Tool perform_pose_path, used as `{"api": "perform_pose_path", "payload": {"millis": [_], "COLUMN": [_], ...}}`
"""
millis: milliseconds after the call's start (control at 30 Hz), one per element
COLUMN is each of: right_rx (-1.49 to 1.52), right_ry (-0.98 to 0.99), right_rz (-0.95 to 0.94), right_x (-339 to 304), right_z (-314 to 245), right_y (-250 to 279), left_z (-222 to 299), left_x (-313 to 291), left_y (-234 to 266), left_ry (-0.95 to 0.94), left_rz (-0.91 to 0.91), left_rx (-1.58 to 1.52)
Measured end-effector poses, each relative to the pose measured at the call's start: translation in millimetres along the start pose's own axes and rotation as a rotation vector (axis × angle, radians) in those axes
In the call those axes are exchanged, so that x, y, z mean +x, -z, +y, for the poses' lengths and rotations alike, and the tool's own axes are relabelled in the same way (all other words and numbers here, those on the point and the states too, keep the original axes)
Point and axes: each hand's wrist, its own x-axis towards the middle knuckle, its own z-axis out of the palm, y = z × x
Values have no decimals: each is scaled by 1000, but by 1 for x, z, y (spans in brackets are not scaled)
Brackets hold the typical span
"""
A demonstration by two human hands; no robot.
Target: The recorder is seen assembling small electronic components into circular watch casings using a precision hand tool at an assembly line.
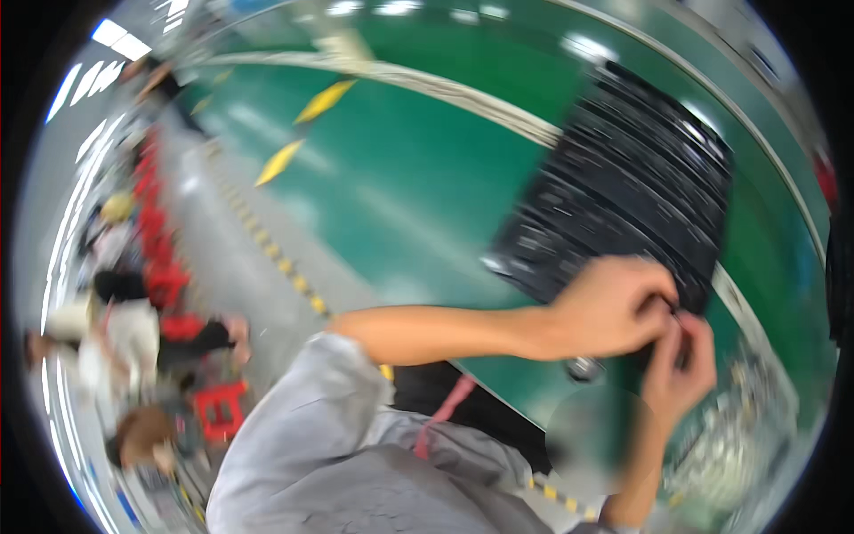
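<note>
My left hand [614,304] reaches across from the left with bent fingers, closed in a pinch. Meeting it at the fingertips, my right hand [683,363] comes up from below, also with thumb and fingers pressed together. A tiny dark bit shows where the fingertips meet, too small and blurred to name. Just beyond both hands is a black, ribbed stack [636,169] that looks like layered trays or panels; motion smears its details. My left hand overlaps the stack's near edge.
Green floor [418,196] with yellow-and-black tape [285,267] lies to the left. Farther left, seated people [116,338] are near red stools [165,240]. A heap of clear, crinkled material [734,436] lies at the lower right. A small shiny round object [583,368] is below my left wrist.
</note>
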Motion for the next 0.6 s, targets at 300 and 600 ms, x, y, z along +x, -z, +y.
{"api": "perform_pose_path", "payload": {"millis": [300, 600], "right_rx": [130, 151], "right_ry": [-17, 102], "right_rz": [71, 124], "right_x": [-4, -1], "right_z": [13, 15], "right_y": [3, -4], "left_z": [-1, 5], "left_x": [-4, -3], "left_y": [-11, -6], "left_ry": [191, 370], "left_rz": [-179, -229], "left_rx": [-109, -138]}}
